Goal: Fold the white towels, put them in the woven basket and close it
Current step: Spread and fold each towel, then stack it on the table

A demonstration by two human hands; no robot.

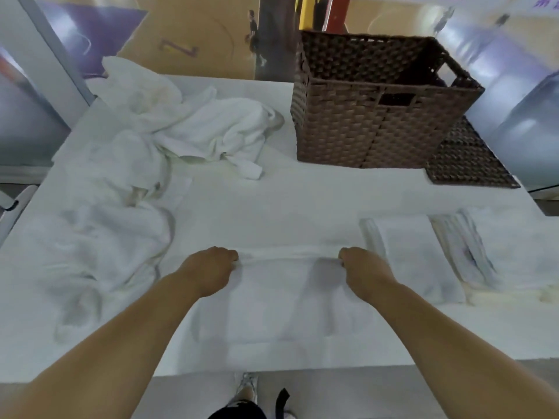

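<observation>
Flat white towel (281, 297) spread at the near middle of the white table (302, 195), its far edge gathered into a raised ridge between two fists. Left hand (211, 270) clenched tight on the left end of that ridge, right hand (360, 270) clenched on the right end, knuckles up, both forearms reaching in from the near side. Near hem lying just inside the table's front edge. Cloth smooth, faint shadowed creases below each wrist.

Just right of the right hand, a folded towel (417, 261) lying flat, and beside it further right a second folded towel (465, 252) with layered edges showing, close to the table's right edge. Left of the left hand, a crumpled towel heap (99, 252) touching the spread one; further back left, another rumpled pile (181, 122).

Bare table surface open between the hands and the woven basket (378, 131), standing at the far right, top open, interior dark. Basket lid (465, 158) lying flat against its right side, at the table's edge.
</observation>
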